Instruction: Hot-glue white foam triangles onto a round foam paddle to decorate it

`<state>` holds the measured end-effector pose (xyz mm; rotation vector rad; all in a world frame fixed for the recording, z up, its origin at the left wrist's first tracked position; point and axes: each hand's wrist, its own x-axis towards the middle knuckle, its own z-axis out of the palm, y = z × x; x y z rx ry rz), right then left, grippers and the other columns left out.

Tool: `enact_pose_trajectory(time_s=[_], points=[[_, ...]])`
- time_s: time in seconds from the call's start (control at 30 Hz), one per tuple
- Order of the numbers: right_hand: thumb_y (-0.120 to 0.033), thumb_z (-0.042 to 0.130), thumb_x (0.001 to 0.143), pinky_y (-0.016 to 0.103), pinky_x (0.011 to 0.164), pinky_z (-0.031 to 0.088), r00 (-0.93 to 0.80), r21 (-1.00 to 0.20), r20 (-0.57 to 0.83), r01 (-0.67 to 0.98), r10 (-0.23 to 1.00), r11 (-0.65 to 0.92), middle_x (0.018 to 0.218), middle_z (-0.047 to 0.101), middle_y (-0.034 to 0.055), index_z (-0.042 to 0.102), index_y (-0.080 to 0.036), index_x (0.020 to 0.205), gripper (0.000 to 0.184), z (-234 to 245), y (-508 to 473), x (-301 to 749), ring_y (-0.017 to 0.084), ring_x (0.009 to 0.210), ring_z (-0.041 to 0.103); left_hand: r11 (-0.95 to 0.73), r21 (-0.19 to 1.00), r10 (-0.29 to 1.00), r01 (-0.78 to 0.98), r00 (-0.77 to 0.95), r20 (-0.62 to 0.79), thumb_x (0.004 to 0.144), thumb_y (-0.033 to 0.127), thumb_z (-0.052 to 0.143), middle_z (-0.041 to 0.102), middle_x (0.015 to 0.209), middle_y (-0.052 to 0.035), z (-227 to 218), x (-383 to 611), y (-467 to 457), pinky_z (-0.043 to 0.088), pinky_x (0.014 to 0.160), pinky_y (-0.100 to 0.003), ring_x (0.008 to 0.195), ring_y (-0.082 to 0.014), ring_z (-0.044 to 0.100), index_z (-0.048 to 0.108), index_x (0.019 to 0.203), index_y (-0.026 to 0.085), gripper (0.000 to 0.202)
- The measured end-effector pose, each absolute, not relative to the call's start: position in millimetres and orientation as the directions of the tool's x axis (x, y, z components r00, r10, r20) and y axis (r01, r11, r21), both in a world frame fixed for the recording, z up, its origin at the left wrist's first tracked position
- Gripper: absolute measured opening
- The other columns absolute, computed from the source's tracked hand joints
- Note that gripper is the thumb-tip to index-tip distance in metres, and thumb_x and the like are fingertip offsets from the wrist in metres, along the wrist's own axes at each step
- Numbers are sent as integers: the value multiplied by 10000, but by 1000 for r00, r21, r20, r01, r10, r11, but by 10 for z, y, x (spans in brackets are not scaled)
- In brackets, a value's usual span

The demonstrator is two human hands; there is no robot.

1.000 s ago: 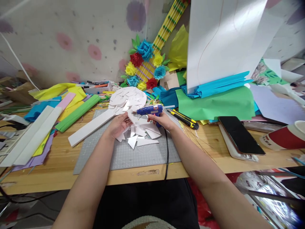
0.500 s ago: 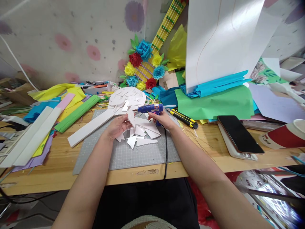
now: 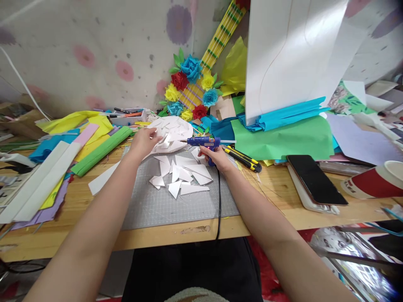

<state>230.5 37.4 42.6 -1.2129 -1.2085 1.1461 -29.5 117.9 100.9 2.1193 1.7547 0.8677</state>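
Observation:
My right hand (image 3: 215, 158) grips a blue hot glue gun (image 3: 203, 143), nozzle pointing left, its black cord (image 3: 218, 201) running off the table's front edge. My left hand (image 3: 143, 141) reaches to the left edge of a white round foam piece (image 3: 174, 130) covered in glued shards, fingers pressing a white shard against it. Several loose white triangular foam shards (image 3: 181, 174) lie on the grey cutting mat (image 3: 176, 205) between my hands. A long white foam strip (image 3: 100, 181) runs from the round piece toward the lower left, passing under my left arm.
A yellow-black utility knife (image 3: 244, 157) lies right of the gun. A black phone (image 3: 316, 179) and a red paper cup (image 3: 374, 181) sit at the right. Coloured paper rolls (image 3: 97, 151) crowd the left. A yellow paper guitar with flowers (image 3: 195, 90) and a white board (image 3: 289, 54) stand behind.
My left hand has lifted from the shard pile and moved up-left to the round foam piece with a shard. The glue gun has shifted slightly right.

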Motion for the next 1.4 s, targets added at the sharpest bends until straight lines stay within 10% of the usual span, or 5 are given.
enact_pose_trajectory(time_s=[0.83, 1.4], points=[[-671, 716, 599, 274, 464, 375, 31, -998, 65, 22, 997, 65, 676, 669, 26, 601, -222, 764, 492, 382, 398, 2306, 110, 478, 443, 7, 233, 987, 972, -44, 155, 716, 436, 739, 654, 1132, -112, 776, -11, 1285, 472, 825, -367, 1076, -306, 588, 689, 977, 225, 339], [-648, 709, 616, 265, 461, 372, 52, -996, 81, 37, 995, 79, 648, 654, 13, 590, -217, 787, 479, 407, 385, 2300, 102, 472, 448, -161, 527, 987, 835, 145, 71, 722, 238, 596, 659, 783, -18, 823, -273, 1296, 412, 623, -262, 694, -163, 584, 666, 920, 183, 217]])
